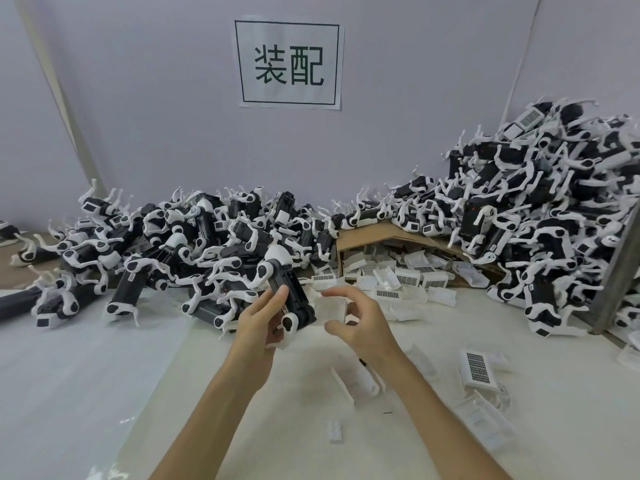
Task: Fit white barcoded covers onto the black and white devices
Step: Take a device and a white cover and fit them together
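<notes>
Fingers (275, 299) of the left hand (256, 329) grip a device (294, 297), right hand (362, 320) pinches a cover (332, 308) just beside it; next, I'd guess: line it up, snap on.

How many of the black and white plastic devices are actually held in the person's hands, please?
1. The black and white plastic device is gripped by the left hand; the right hand pinches a white plastic cover beside it. All others lie in piles behind.
</notes>
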Tool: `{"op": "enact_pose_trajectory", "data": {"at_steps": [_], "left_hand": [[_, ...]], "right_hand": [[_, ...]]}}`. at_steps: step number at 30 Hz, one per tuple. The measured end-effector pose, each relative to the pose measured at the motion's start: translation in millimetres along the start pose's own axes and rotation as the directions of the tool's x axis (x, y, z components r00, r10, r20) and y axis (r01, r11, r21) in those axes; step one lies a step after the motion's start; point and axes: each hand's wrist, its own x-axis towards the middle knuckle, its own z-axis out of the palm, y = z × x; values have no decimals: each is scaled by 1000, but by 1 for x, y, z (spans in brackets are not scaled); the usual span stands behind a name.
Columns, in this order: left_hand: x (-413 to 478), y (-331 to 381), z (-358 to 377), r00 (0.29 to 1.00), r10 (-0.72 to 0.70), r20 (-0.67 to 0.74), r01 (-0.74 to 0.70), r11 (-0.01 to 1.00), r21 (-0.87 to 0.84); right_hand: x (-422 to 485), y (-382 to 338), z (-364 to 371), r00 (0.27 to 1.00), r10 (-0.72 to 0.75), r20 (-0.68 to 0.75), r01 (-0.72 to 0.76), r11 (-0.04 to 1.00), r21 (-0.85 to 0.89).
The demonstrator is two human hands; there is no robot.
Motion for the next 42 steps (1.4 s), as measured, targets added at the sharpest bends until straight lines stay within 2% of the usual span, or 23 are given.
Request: {"op": "enact_pose_trajectory", "data": {"at_steps": [3,5,15,22,25,36,42], "left_hand": [[1,-1,-1,1000,-9,6,9,1000,11],[1,-3,-1,1000,-14,23,14,1000,25],[-3,-7,3,979,-12,202,-34,974,224],[-7,-9,9,976,7,216,-64,964,257],[-6,-7,9,982,27,186,-71,970,234],[-3,-11,8,987,47,154,-97,938,332],[-3,-11,7,983,59,172,-118,928,354]], "right_hand": [[2,-4,-1,999,45,-15,-41,975,219],[3,-4,-1,997,78,-20,-68,951,302],[4,-5,2,988,125,-86,-76,900,430],[4,-5,-3,995,72,64,-94,861,500],[4,-4,-2,996,76,55,-93,874,477],[4,-3,-1,998,59,-37,-46,958,283],[3,-2,0,997,62,-36,-49,955,294]]}}
